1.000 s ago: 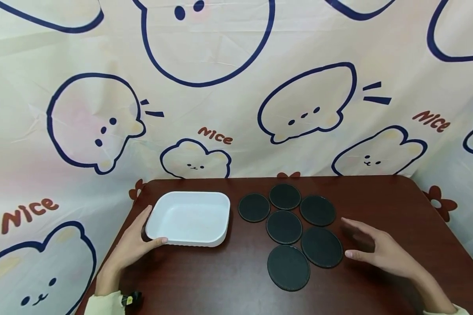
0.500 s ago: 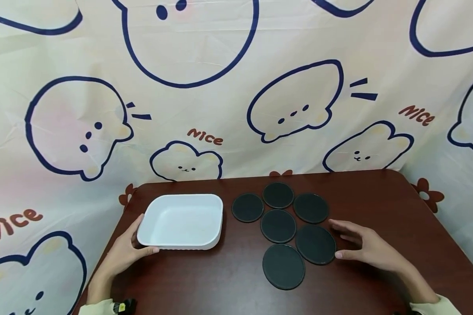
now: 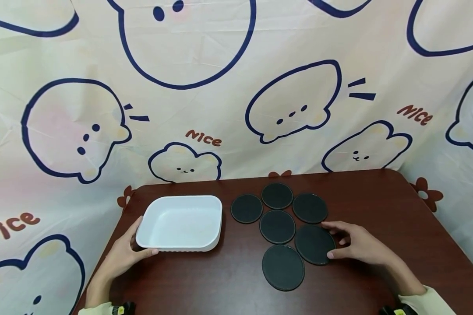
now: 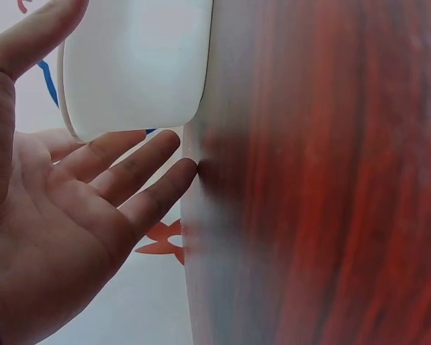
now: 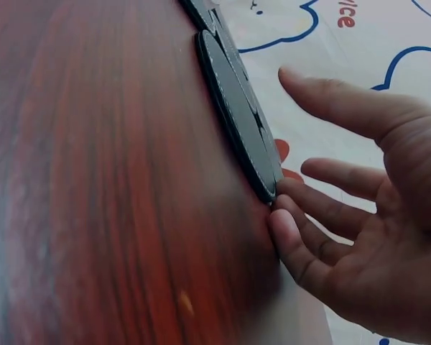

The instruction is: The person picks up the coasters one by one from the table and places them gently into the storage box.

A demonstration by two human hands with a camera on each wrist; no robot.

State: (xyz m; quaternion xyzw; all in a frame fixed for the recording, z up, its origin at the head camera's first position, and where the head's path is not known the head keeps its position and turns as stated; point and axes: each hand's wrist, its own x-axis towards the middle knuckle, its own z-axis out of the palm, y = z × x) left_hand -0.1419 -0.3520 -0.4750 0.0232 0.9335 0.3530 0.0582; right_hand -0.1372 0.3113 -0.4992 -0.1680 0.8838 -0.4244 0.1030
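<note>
A white rectangular plastic container [image 3: 181,221] stands on the left of the table. My left hand [image 3: 120,253] holds its near left corner, thumb at the front rim and fingers along the left side; in the left wrist view the fingers [image 4: 140,172] reach past the container's end. Several round black coasters with stitched edges lie flat in a loose cluster to the right. My right hand [image 3: 358,245] is at the rightmost near coaster [image 3: 313,245], thumb tip over its right rim and fingers loosely bent. In the right wrist view, fingertips are right at a coaster's edge [image 5: 237,118].
The dark reddish-brown table [image 3: 205,280] ends at the back against a cloth backdrop [image 3: 205,109] printed with bear outlines. Another coaster [image 3: 283,267] lies nearest the front edge, and one more [image 3: 246,208] is closest to the container.
My right hand has moved left to the near right coaster, its thumb now overlapping the rim. The head view has shifted slightly. My left hand stays at the container.
</note>
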